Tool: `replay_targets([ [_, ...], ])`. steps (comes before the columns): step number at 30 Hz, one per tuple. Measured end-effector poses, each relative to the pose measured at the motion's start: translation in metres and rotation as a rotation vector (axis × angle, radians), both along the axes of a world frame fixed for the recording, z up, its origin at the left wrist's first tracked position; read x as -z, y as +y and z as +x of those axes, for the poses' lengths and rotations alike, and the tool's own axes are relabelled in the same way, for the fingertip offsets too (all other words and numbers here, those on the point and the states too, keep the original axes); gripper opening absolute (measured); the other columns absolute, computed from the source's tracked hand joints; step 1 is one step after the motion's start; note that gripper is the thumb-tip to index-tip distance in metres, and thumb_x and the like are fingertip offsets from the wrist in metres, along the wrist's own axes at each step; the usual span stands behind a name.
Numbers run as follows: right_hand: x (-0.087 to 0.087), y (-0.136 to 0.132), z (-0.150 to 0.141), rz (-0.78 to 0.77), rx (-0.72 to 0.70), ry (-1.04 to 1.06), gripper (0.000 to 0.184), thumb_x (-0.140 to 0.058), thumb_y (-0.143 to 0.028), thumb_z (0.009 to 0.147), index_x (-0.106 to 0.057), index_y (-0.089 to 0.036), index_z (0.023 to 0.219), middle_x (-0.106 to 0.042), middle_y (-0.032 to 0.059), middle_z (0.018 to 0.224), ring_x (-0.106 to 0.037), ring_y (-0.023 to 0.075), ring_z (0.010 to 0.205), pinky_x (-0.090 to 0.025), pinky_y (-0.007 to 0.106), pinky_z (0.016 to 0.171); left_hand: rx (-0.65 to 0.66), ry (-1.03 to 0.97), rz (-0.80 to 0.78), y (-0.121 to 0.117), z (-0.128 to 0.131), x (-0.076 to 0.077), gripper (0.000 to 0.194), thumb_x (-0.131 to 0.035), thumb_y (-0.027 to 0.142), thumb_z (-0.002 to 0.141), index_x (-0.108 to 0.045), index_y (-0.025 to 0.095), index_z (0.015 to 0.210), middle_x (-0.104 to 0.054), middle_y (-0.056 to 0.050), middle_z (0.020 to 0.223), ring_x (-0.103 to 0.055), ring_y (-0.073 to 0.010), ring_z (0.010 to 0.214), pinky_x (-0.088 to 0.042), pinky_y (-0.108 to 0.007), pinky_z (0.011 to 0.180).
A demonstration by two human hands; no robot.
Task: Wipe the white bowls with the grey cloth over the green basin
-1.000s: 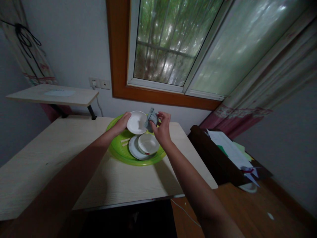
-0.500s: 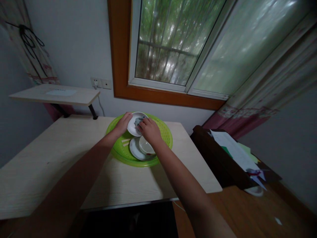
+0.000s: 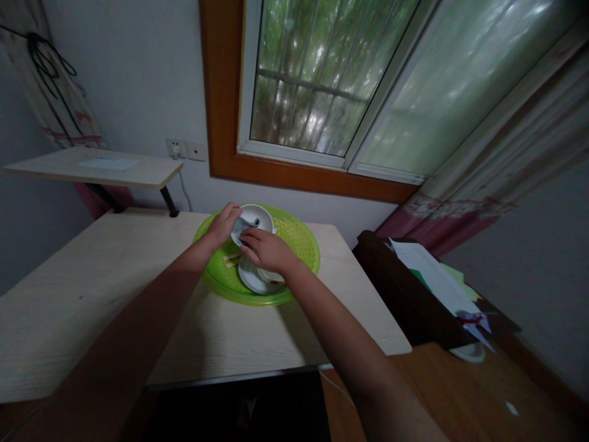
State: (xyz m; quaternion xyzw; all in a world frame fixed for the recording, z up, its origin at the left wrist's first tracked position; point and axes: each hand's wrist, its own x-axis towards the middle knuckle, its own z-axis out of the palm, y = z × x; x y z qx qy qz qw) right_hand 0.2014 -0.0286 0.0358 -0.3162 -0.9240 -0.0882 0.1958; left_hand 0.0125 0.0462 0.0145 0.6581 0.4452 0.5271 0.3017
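Note:
A white dish (image 3: 260,213) is tilted over the green tray, its left rim gripped by my left hand (image 3: 222,226). Inside it lies a grey cloth (image 3: 243,226), pinched under the fingers of my right hand (image 3: 267,248) and pressed against the dish's surface. Below my right hand, a white plate (image 3: 248,279) rests in the green plastic tray (image 3: 301,242) with a small white bowl (image 3: 270,276) on it, partly hidden by that hand. Pale wooden sticks (image 3: 230,261), perhaps chopsticks, lie left of the plate.
The tray stands on a light wooden desk (image 3: 138,294) near its back edge. A raised shelf (image 3: 92,167) is at the back left. Behind is a window (image 3: 317,86). To the right, papers (image 3: 427,270) lie on a dark piece of furniture (image 3: 391,294).
My right hand has moved left and down across the dish with the cloth. The dish looks turned slightly, still in my left hand. The view has shifted slightly.

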Motion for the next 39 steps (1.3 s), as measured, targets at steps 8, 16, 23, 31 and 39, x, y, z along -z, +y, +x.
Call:
replay_targets([
  [8,0.001,0.000,0.001,0.092,0.072,0.008,0.049,-0.044,-0.047,0.106,-0.060,-0.015,0.139,-0.059,0.0120,0.146,-0.043,0.0284,0.143,-0.026,0.049,0.124,0.112,-0.003,0.051,0.004,0.002,0.001,0.033,-0.047,0.056,0.088,-0.052,0.023,0.083,-0.059,-0.002,0.088,-0.056,-0.0197,0.088,-0.047,-0.031,0.087],
  [16,-0.002,-0.005,0.001,0.123,0.254,0.010,0.068,-0.045,-0.064,0.100,-0.060,-0.009,0.136,-0.057,0.0199,0.146,-0.045,0.0326,0.140,-0.030,0.048,0.120,0.096,-0.041,0.006,-0.001,0.004,-0.003,0.032,-0.048,0.054,0.088,-0.052,0.022,0.085,-0.056,-0.002,0.087,-0.053,-0.0184,0.082,-0.044,-0.030,0.078],
  [23,-0.006,-0.010,0.000,0.088,0.294,-0.084,0.055,-0.047,-0.062,0.100,-0.071,-0.013,0.108,-0.068,0.0179,0.118,-0.060,0.0322,0.111,-0.041,0.048,0.101,0.035,-0.042,0.010,0.002,0.000,0.001,0.031,-0.046,0.053,0.092,-0.053,0.023,0.087,-0.054,-0.001,0.082,-0.051,-0.0175,0.077,-0.042,-0.029,0.069],
  [31,-0.005,-0.008,0.000,0.000,0.032,-0.036,0.052,-0.052,-0.053,0.101,-0.055,-0.015,0.137,-0.066,0.0148,0.128,-0.061,0.0280,0.114,-0.041,0.043,0.104,0.009,0.000,0.042,0.001,-0.003,0.002,0.032,-0.042,0.053,0.095,-0.051,0.023,0.087,-0.055,-0.002,0.084,-0.055,-0.0187,0.081,-0.047,-0.032,0.080],
  [39,0.005,-0.003,0.000,0.019,-0.018,-0.040,0.061,-0.052,-0.057,0.100,-0.052,-0.015,0.144,-0.051,0.0169,0.153,-0.049,0.0292,0.139,-0.032,0.047,0.120,0.055,0.044,0.079,0.005,0.000,0.004,0.031,-0.042,0.053,0.093,-0.048,0.024,0.083,-0.057,-0.004,0.087,-0.055,-0.0202,0.086,-0.049,-0.034,0.088],
])
